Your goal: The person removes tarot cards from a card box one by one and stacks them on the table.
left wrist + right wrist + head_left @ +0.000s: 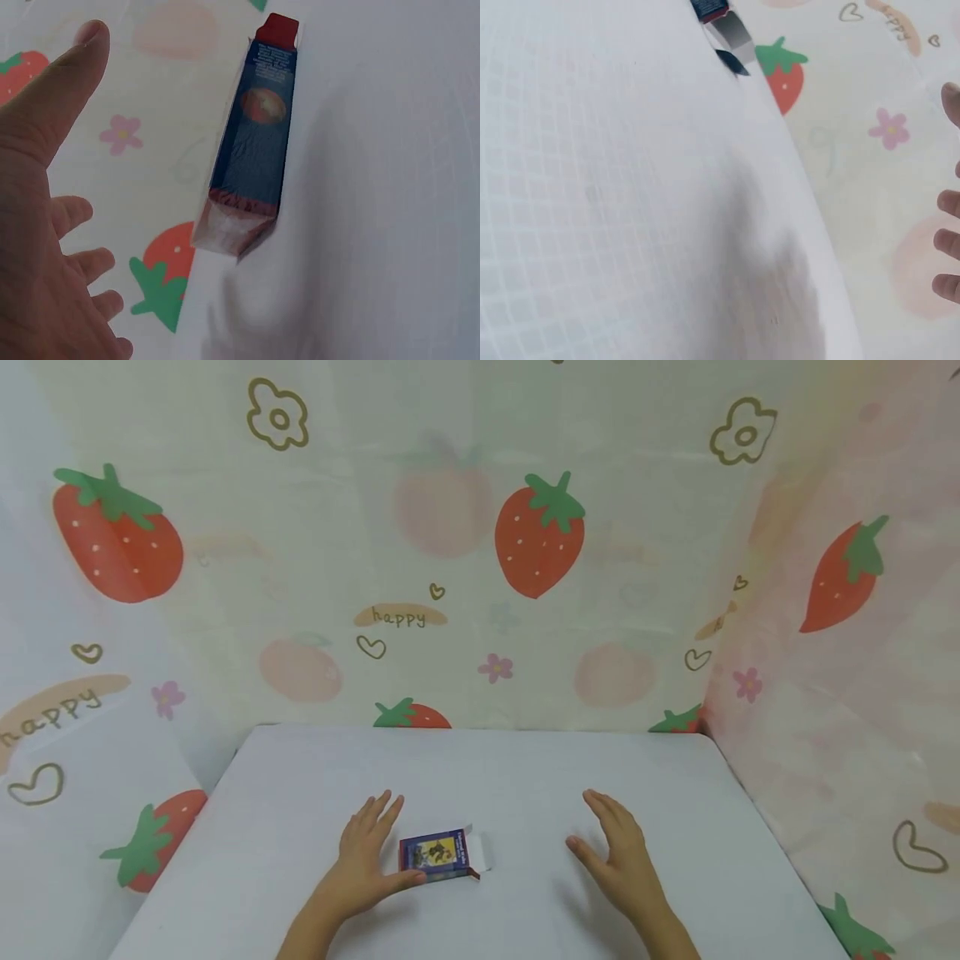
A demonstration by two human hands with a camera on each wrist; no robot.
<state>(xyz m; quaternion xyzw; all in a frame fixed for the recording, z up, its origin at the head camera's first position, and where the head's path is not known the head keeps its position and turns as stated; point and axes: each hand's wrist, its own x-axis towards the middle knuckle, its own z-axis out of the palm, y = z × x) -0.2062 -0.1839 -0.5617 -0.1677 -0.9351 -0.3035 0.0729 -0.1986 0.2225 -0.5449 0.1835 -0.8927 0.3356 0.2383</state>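
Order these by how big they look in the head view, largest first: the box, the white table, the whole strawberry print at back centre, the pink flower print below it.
1. White table
2. Strawberry print
3. Box
4. Pink flower print
No ties here.

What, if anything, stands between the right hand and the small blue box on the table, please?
Nothing visible does: in the head view, only white tabletop shows between the right hand and the small blue box, whose open white flap faces that hand. The left hand is on the box's other side.
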